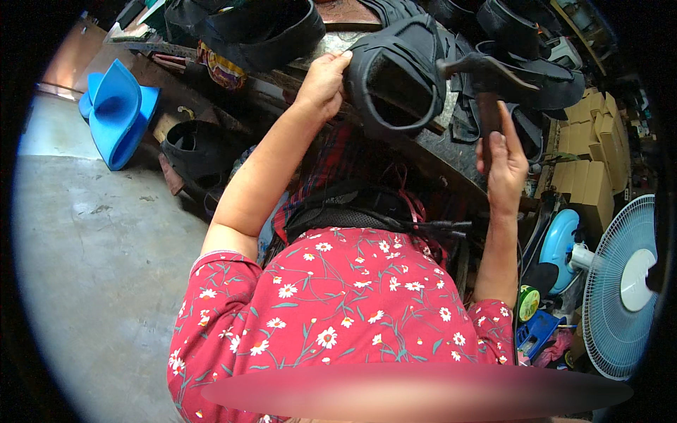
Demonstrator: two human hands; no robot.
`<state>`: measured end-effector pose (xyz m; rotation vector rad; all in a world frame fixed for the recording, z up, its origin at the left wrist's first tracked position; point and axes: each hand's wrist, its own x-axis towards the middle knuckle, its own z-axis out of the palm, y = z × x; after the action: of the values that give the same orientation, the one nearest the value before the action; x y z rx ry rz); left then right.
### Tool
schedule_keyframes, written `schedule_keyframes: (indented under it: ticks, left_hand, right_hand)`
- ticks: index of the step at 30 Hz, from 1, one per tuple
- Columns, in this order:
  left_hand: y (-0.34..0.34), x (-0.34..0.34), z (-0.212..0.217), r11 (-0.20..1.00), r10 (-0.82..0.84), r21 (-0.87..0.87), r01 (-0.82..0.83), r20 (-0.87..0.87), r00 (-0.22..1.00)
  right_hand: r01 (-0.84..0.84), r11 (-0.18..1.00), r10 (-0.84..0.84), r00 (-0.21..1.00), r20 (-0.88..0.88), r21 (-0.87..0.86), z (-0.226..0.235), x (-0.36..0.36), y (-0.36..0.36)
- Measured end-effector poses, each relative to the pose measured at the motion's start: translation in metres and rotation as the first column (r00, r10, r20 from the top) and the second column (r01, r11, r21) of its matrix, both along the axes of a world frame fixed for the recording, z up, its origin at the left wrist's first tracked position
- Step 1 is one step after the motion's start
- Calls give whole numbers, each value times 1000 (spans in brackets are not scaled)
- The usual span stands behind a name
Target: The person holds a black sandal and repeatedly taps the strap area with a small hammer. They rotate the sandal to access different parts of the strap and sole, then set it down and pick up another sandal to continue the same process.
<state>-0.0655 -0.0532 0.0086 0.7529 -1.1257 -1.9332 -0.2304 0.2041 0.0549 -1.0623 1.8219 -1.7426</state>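
My left hand (323, 86) grips the edge of a black hollow piece (361, 92) with a thick rounded rim and overlapping straps, which looks like rubber or leather. It is held over the near edge of the workbench (451, 156), its opening turned toward me. In my right hand (505, 169) is a hammer, held by its wooden handle (488, 116), with the index finger stretched along it. The dark hammer head (486, 68) is raised just right of the black piece. Several black strips and scraps (465, 120) lie on the bench behind the hammer.
More black hollow pieces (275, 39) crowd the bench's far side; another (196, 151) sits low at the left. A folded blue sheet (116, 116) stands near the grey floor (99, 247). Cardboard boxes (585, 187) and a fan (610, 296) are at my right.
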Motion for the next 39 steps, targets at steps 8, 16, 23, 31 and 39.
schedule_keyframes:
  ticks: [8,16,23,31,39]
  left_hand:
    - [35,18,46,-21,507,-986,163,130,852]
    - [62,4,40,31,609,-545,838,675,417]
    - [61,2,38,15,607,-536,844,676,418]
    - [58,1,30,6,583,-602,799,651,486]
    - [86,15,35,-31,534,-782,622,513,671]
  right_hand:
    - [-67,966,87,994,-69,249,-49,-3,-30]
    - [19,993,27,924,-382,116,-16,-6,-31]
    - [110,973,58,737,-674,204,-21,0,-36]
    - [6,992,-76,829,-554,-128,-14,-9,-25]
    - [136,974,52,650,-758,184,-55,-4,-29]
